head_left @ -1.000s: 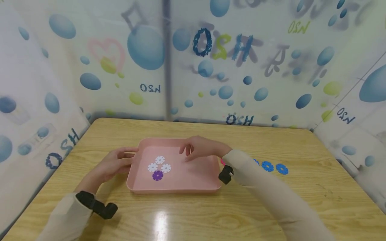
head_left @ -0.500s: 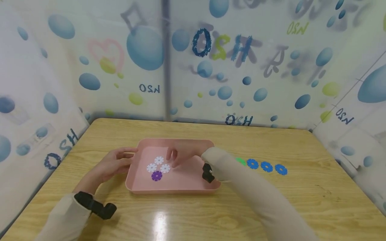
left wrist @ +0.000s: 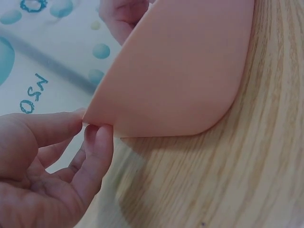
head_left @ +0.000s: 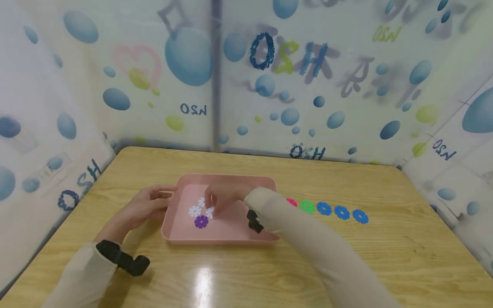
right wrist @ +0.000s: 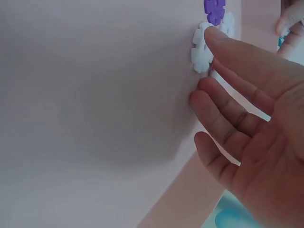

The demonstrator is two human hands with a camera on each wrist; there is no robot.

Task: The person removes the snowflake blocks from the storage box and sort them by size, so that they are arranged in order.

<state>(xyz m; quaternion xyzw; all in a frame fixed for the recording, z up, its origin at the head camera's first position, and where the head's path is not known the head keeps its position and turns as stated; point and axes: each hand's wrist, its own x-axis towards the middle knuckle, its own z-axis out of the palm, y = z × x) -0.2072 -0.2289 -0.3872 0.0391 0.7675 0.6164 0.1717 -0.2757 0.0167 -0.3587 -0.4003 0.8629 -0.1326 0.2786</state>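
My right hand [head_left: 225, 194] is over the pink tray [head_left: 239, 239], its fingertips down at the white snowflake discs [head_left: 194, 211]. In the right wrist view its thumb tip overlaps a white snowflake disc [right wrist: 201, 52], with the other fingers spread below. A firm grip on that disc is not visible. A purple snowflake disc [head_left: 201, 221] lies in front of the white ones. My left hand [head_left: 142, 209] touches the tray's left rim with its fingertips, as the left wrist view shows at the tray wall [left wrist: 180, 71].
Right of the tray lies a row of discs on the wooden table [head_left: 327, 261]: a pink disc [head_left: 291, 202], a green disc [head_left: 307, 207] and blue discs [head_left: 342, 212]. The right sleeve [head_left: 308, 244] crosses the tray's right side. Printed curtains [head_left: 146, 119] stand behind the table.
My right hand has moved left across the tray and down to the white discs. More of the disc row on the right now shows. My left hand stays at the rim.
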